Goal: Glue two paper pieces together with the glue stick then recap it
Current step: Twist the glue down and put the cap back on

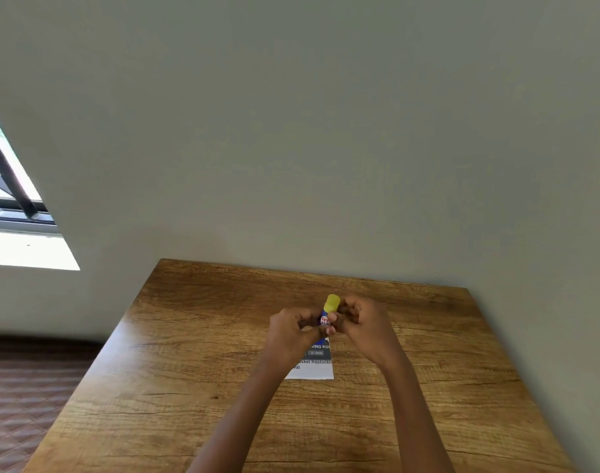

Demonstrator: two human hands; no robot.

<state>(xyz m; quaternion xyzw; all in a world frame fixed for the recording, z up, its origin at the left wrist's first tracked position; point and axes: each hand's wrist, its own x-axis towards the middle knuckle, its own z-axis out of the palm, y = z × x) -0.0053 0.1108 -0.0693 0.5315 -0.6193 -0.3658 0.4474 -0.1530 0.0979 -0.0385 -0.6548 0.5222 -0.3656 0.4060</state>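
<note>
Forearms over the desk [189,370], both hands on a glue stick [324,320]

Forearms reached in from the near edge. Left hand [290,331] fingers [300,315] curled round the blue barrel; the right hand [366,327] pinched the stick at the base of its yellow cap [332,303], which sat on top. Just below the fingers, printed paper [313,368] lay flat, partly hidden by the left wrist.

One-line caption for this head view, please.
Yellow-capped glue stick gripped by left hand and right hand over printed paper on wooden table.
</note>
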